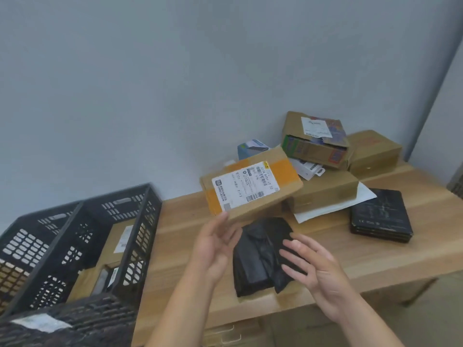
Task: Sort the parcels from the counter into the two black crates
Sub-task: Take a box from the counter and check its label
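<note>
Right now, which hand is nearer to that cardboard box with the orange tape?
Left. The left hand touches the lower corner of the orange-taped box; the right hand hovers lower, over the black plastic parcel.

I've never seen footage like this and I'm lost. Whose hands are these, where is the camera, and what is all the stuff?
The camera sits on a person's head, looking down at their own bare hands. The left hand touches the lower edge of a labelled cardboard box; whether it grips is unclear. The right hand is open above a black plastic-wrapped parcel on the wooden counter. More parcels are piled behind. A black crate at left already holds boxes.
</note>
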